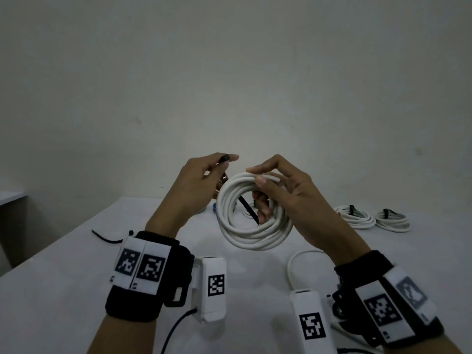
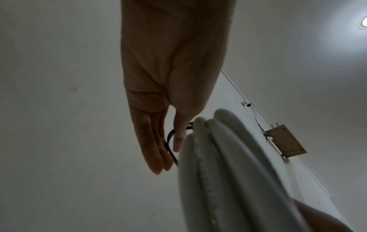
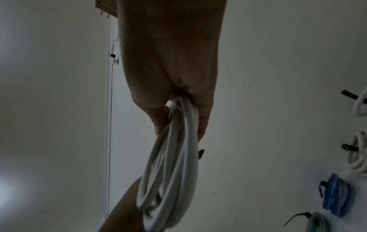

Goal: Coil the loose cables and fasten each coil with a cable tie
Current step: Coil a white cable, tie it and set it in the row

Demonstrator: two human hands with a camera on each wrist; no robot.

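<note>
A white cable coil (image 1: 255,233) is held up above the table. My right hand (image 1: 256,175) grips its top right part, with the fingers curled through the ring; the right wrist view shows the same grip on the coil (image 3: 174,164). A black cable tie (image 1: 248,210) runs through the middle of the coil. My left hand (image 1: 226,159) pinches the tie's head end just left of the coil's top. In the left wrist view the tie (image 2: 170,142) curves between my fingers (image 2: 157,149) and thumb, beside the coil (image 2: 218,172).
Two white coils with black ties (image 1: 355,217) (image 1: 393,221) lie on the table at the right. A spare black tie (image 1: 107,238) lies at the left, and a loose white cable (image 1: 297,260) near me. The right wrist view shows a blue coil (image 3: 337,196) and a green coil (image 3: 317,222).
</note>
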